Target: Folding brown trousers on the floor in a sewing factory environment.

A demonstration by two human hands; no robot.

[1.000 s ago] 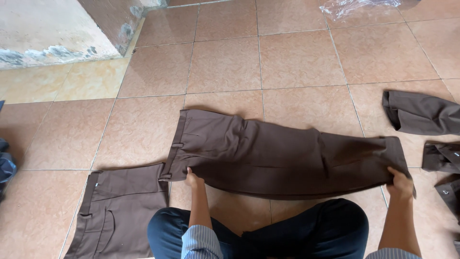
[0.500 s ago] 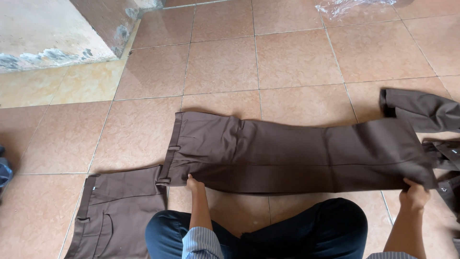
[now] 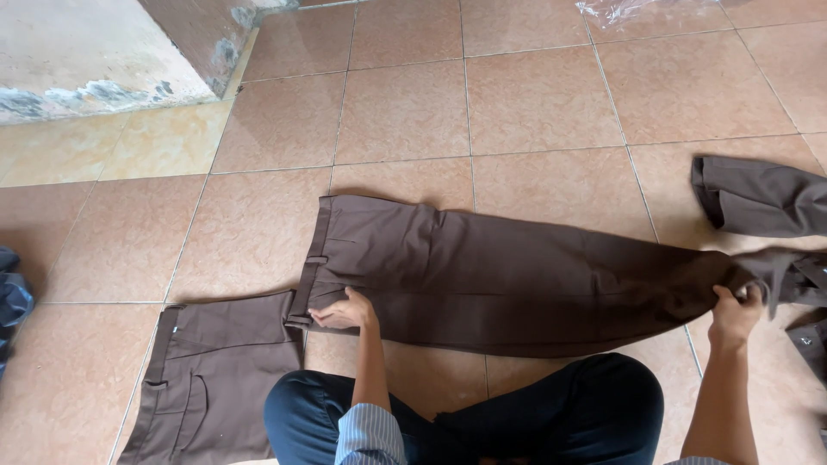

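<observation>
Brown trousers (image 3: 517,275) flat on tiled floor (image 3: 534,95), long axis left-right. Waistband pinned w/ left hand (image 3: 345,312), fingers spread flat; hem end pinched in right hand (image 3: 734,312).

Long brown woven-cloth trousers (image 3: 517,280): matt, smooth, pressed flat. Square terracotta ceramic floor tiles (image 3: 405,112): faint sheen, grey grout lines. Pale concrete step (image 3: 77,52): rough, chipped. Crumpled clear plastic wrap (image 3: 637,10): glossy.

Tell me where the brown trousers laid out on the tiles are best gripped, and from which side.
Likely at both ends from the near edge: the brown trousers lie flat, lengthwise across the person. The left hand presses the waistband; the right hand bunches the hems in its fingers.
</observation>
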